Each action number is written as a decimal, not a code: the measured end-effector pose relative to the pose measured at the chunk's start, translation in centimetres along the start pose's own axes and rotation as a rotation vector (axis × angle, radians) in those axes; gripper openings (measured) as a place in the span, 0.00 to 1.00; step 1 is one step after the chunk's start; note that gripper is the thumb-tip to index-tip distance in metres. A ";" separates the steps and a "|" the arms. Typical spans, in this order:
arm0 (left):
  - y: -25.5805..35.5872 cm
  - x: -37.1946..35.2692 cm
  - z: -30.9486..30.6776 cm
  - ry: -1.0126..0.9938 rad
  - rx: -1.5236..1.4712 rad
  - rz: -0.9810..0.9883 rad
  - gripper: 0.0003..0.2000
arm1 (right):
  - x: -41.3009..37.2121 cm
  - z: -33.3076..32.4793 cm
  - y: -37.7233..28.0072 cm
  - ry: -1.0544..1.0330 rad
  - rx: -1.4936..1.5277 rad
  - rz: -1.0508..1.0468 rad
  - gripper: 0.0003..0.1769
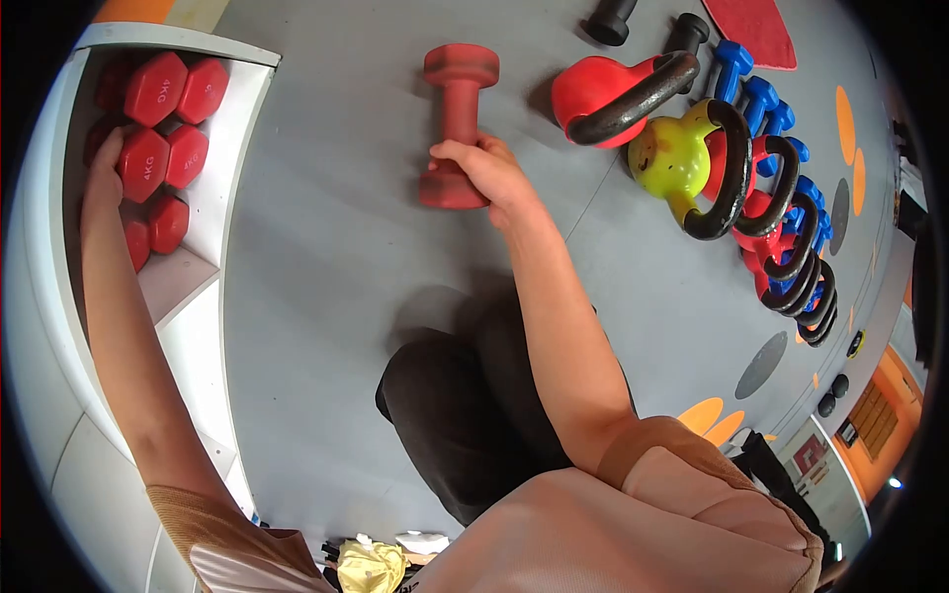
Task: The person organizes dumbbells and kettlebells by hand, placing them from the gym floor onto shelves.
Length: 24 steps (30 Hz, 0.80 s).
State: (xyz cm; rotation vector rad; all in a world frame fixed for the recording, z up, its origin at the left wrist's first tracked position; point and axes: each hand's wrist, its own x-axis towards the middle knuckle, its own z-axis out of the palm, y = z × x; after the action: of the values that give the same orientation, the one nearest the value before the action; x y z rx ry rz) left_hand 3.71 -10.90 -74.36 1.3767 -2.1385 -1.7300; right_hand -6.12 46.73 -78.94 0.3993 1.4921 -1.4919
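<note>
A red dumbbell [461, 111] stands out on the grey floor, in front of my knees. My right hand [486, 174] is closed around its handle close to the lower head, the thumb lying across the front. At the left, my left hand [106, 170] reaches into a white shelf compartment and is closed on a red dumbbell [144, 164] marked 4KG; its fingers are mostly hidden behind the dumbbell's head. Several more red dumbbells are stacked around it, among them another 4KG one [155, 90] above and one [169, 223] below.
The white shelf [247, 148] borders the floor on the left. To the right stand a red kettlebell [593, 94], a yellow-green kettlebell [667, 158] and several others in a row, with blue dumbbells [733, 67] behind. A black dumbbell [609, 22] lies at the top. Yellow cloth [371, 566] is at the bottom.
</note>
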 end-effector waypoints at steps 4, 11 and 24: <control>-0.5 2.5 -0.1 0.220 0.045 -0.126 0.17 | -0.6 -1.4 -1.0 -0.051 0.002 0.099 0.17; -1.0 6.7 -1.2 0.375 0.190 -0.212 0.24 | -2.1 0.2 2.0 -0.055 0.208 0.043 0.15; 0.4 3.9 0.8 0.436 0.308 -0.007 0.26 | -2.4 -1.2 2.8 0.409 -0.386 -0.096 0.18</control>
State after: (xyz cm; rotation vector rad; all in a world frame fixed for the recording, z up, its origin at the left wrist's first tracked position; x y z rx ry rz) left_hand 0.72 -12.89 -76.12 1.6450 -2.1946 -0.9992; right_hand -3.21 49.26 -78.91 0.4176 2.1020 -1.1979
